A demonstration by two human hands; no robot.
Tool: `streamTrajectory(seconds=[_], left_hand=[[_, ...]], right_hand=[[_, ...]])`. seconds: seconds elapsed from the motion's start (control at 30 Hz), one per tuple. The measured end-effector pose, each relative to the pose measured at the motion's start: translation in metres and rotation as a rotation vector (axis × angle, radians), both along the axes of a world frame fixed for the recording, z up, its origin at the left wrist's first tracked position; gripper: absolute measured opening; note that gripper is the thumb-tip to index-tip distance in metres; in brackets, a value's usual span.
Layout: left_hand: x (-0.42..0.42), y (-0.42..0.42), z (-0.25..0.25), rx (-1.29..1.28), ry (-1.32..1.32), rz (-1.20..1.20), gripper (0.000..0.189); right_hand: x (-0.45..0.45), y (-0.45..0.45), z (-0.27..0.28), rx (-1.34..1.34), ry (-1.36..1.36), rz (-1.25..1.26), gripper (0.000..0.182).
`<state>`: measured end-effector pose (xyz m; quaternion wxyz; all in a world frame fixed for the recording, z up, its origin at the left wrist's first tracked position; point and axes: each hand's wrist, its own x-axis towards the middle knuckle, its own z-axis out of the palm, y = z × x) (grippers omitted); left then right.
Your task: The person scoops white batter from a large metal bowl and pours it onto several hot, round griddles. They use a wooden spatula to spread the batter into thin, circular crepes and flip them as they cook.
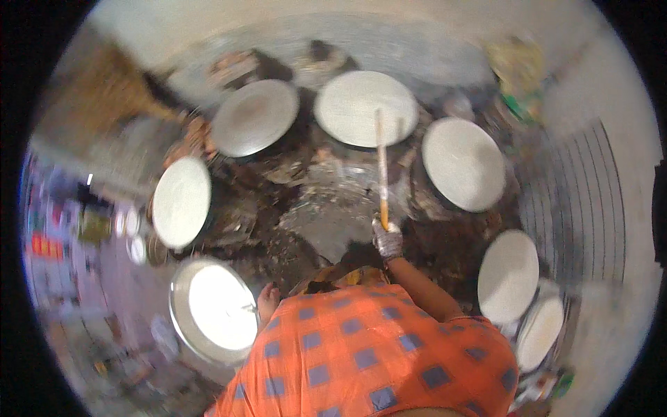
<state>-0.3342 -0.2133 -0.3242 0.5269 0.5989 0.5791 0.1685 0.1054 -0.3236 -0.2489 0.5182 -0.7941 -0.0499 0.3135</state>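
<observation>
My right hand [388, 241], in a whitish glove or coated in white, grips the lower end of a long wooden stick [383, 177]. The far end of the stick reaches over a round pale pan [359, 107], and I cannot tell whether it touches. To the left, a wide metal basin [180, 307] holds bright white liquid [219, 307]. Beside its right rim shows what looks like my left hand [268, 298], partly covered by my orange checked garment. Whether its fingers hold anything is unclear.
More round pale pans stand in an arc: a greyer one [255, 119], one at left [182, 203], others at right [464, 164] [508, 276]. Broken brick [232, 68] lies by the wall behind. Ashy debris covers the ground [333, 219]. Small containers [136, 249] sit far left.
</observation>
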Motion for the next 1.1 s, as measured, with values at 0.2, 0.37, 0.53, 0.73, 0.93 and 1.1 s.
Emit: streamTrajectory(seconds=[0.2, 0.37, 0.53, 0.73, 0.93, 1.1], left_hand=[[-0.089, -0.002, -0.029, 0.023, -0.197, 0.579, 0.032], [-0.095, -0.069, -0.033, 0.275, 0.291, 1.201, 0.03], [-0.071, -0.094, -0.071, -0.693, -0.494, 1.678, 0.061], [-0.044, -0.043, -0.057, -0.681, -1.576, 1.609, 0.056], [-0.08, 0.001, -0.04, -0.459, -1.833, 1.728, 0.048], [-0.138, -0.024, -0.165, -0.313, -1.828, 1.655, 0.034]], right_hand=[[-0.127, 0.118, 0.043, 0.194, -0.01, 0.685, 0.03], [-0.165, 0.144, 0.069, -0.028, 0.165, 1.188, 0.027], [-0.158, 0.17, 0.011, -0.066, 0.063, 1.489, 0.029], [-0.179, 0.244, 0.026, 0.626, -0.89, 2.043, 0.028], [-0.239, 0.318, 0.094, -0.181, -0.347, 1.973, 0.034], [-0.289, 0.375, 0.083, 0.087, -0.586, 2.382, 0.044]])
